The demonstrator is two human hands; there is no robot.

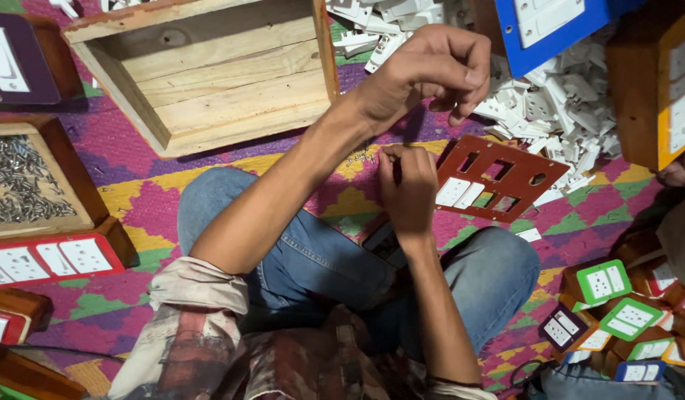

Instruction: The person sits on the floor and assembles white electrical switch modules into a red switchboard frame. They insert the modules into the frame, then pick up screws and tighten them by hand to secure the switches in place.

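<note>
You're wearing blue denim jeans (pixel 313 259), faded pale over the knees, with an orange-stitched seam along the thigh. Your shirt (pixel 209 333) is a mottled print of cream, rusty red and dark grey, its sleeves rolled up above the elbows. Both your forearms are bare, right down to your left hand (pixel 424 70) and right hand (pixel 409 192).

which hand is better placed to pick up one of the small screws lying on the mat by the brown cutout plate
Right, probably. The right hand rests low on the mat, fingertips beside the small loose screws and next to the brown rectangular cutout plate. The left hand is raised above them, fingers curled.
</note>
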